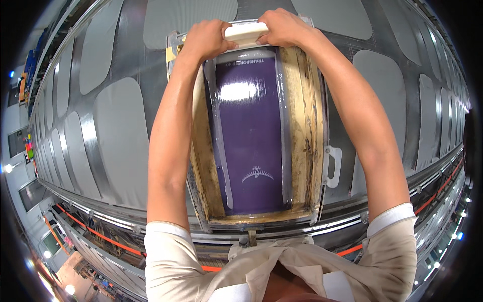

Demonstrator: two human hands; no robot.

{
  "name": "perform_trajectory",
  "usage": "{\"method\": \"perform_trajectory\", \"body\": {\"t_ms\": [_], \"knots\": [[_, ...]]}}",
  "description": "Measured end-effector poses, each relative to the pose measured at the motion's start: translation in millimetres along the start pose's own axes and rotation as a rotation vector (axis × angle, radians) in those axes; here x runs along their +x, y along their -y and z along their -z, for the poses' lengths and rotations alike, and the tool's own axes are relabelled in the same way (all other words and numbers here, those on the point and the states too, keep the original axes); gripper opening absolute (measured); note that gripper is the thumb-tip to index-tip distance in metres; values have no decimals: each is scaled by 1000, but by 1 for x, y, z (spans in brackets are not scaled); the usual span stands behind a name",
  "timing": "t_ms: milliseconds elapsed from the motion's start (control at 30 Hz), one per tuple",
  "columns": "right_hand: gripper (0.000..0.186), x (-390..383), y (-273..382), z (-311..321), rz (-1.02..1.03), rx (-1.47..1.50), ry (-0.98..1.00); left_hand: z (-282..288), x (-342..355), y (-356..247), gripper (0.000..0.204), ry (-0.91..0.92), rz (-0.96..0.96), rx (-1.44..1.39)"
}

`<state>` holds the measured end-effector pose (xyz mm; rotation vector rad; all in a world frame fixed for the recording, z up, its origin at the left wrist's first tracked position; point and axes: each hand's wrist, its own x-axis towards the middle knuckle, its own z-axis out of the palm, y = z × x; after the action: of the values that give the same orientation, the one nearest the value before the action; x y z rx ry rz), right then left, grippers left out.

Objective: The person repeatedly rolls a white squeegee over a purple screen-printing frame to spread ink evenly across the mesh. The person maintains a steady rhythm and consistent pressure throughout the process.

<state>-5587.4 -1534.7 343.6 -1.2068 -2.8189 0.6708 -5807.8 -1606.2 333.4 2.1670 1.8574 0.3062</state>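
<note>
A screen-printing frame [314, 201] lies lengthwise before me, its inner edges coated in worn gold and its mesh [246, 136] dark purple and glossy. Small pale lettering shows at the mesh's far end, and a pale arched emblem [257, 174] near its close end. Across the frame's far end is a squeegee [245, 33] with a thick, whitish handle. My left hand [209, 38] grips its left end and my right hand [283, 26] its right end, fingers curled over the far side. The squeegee's lower edge is mostly hidden.
Grey fabric panels [121, 136] lie in rows along the long dark printing table [161, 100]. A white side handle [332, 167] sticks out from the frame's right side. Metal rails and an orange-red strip [118, 242] run along the table's near edge, close to my body.
</note>
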Motion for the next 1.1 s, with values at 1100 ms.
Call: {"method": "perform_trajectory", "body": {"t_ms": [1100], "knots": [[27, -42, 22, -21, 56, -24, -60, 1, -55, -21, 40, -15, -51, 191]]}}
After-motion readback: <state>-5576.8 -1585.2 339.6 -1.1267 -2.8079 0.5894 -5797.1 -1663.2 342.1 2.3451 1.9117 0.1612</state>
